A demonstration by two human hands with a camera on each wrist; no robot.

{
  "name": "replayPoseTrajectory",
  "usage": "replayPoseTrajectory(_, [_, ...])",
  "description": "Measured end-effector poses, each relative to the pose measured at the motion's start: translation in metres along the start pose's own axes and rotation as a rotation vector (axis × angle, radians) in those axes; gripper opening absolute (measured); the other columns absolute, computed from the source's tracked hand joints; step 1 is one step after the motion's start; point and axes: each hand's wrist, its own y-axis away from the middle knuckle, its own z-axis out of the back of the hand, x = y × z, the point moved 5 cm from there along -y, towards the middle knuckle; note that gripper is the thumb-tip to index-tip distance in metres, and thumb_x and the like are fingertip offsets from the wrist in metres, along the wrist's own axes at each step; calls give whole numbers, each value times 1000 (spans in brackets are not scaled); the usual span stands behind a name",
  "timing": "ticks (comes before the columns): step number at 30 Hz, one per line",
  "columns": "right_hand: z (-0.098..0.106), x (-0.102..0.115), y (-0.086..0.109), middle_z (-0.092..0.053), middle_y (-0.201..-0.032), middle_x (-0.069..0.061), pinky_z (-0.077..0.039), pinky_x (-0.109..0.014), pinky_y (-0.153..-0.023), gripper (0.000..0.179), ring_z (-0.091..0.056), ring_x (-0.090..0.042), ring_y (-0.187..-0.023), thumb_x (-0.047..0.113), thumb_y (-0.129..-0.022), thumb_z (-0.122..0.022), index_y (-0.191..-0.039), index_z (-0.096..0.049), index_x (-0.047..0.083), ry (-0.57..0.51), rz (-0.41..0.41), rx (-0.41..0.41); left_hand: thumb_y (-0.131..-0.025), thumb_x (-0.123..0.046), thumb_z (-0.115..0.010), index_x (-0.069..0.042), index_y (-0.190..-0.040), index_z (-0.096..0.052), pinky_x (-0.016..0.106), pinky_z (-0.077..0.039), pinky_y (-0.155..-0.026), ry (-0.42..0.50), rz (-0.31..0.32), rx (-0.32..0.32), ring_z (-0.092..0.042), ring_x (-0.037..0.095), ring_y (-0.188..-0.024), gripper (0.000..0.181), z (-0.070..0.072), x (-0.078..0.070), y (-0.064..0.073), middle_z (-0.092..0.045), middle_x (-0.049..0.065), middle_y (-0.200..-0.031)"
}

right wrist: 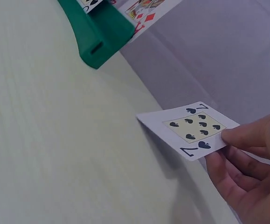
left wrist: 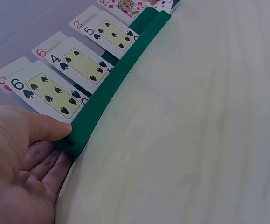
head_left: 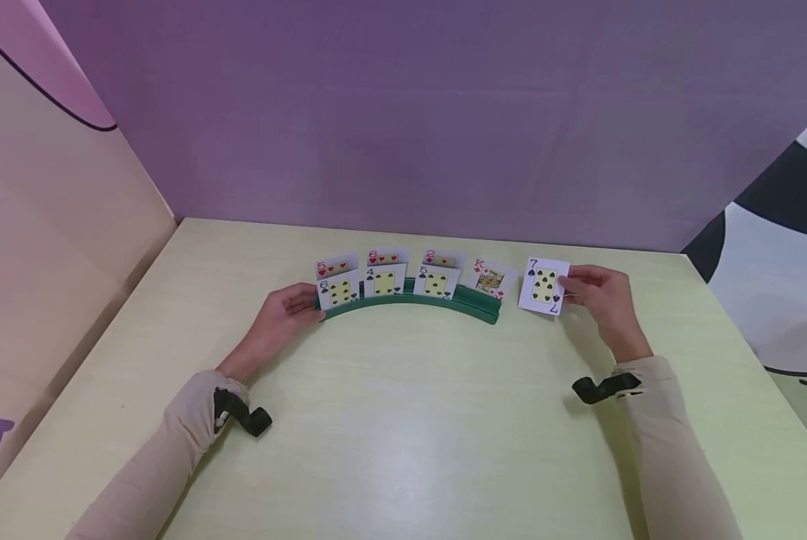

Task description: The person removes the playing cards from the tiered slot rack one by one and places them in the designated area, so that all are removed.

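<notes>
A curved green card holder point(head_left: 474, 304) stands on the table. My left hand point(head_left: 285, 309) grips its left end, thumb in front and the other fingers behind and below. In its front row are the six of spades point(head_left: 338, 291), four of spades point(head_left: 385, 280) and five of spades point(head_left: 437, 282). Behind them show the tops of the five of hearts point(head_left: 332, 265), six of hearts point(head_left: 385, 257) and two of diamonds point(head_left: 440, 259). The king of diamonds point(head_left: 490, 280) leans at the right end. Right of it, my right hand point(head_left: 599, 296) pinches the seven of spades point(right wrist: 190, 128) above the table, face showing.
The pale wooden table point(head_left: 390, 420) extends toward me and to both sides. A purple wall point(head_left: 444, 135) rises behind the holder, with patterned panels at left and right. Each sleeve carries a black wrist mount.
</notes>
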Motion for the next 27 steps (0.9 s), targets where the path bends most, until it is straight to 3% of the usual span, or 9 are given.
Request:
replayPoseTrajectory(5, [-3, -9, -3, -67, -90, 12, -59, -18, -71, 41, -68, -4, -74, 12, -95, -68, -126, -58, -12, 76, 47, 15, -93, -1, -67, 2, -131, -58, 22, -54, -93, -11, 2, 0, -61, 28, -118, 39, 1, 1, 0, -64, 18, -130])
replayPoseTrajectory(9, [-6, -12, 0, -70, -101, -7, -58, -16, -68, 42, -69, -5, -72, 15, -95, -68, -127, -59, -11, 143, 59, 24, -93, 0, -67, 3, -131, -57, 23, -54, -94, -8, 10, 5, -61, 28, -119, 39, 0, 0, 0, -63, 19, -130])
replayPoseTrajectory(15, [-13, -12, 2, -62, -121, -30, -58, -16, -71, 42, -68, -3, -76, 15, -96, -68, -128, -60, -11, 150, 63, 39, -92, 2, -67, 4, -131, -56, 22, -54, -93, 2, 16, 6, -60, 29, -119, 40, 0, -1, -1, -63, 20, -130])
replayPoseTrajectory(27, [-19, -10, 2, -65, -119, -27, -55, -11, -72, 38, -64, -2, -83, 16, -95, -69, -126, -63, -5, 235, 52, 15, -92, 2, -67, 4, -130, -57, 20, -54, -92, 15, 9, 2, -61, 29, -118, 40, 0, 1, -1, -63, 20, -129])
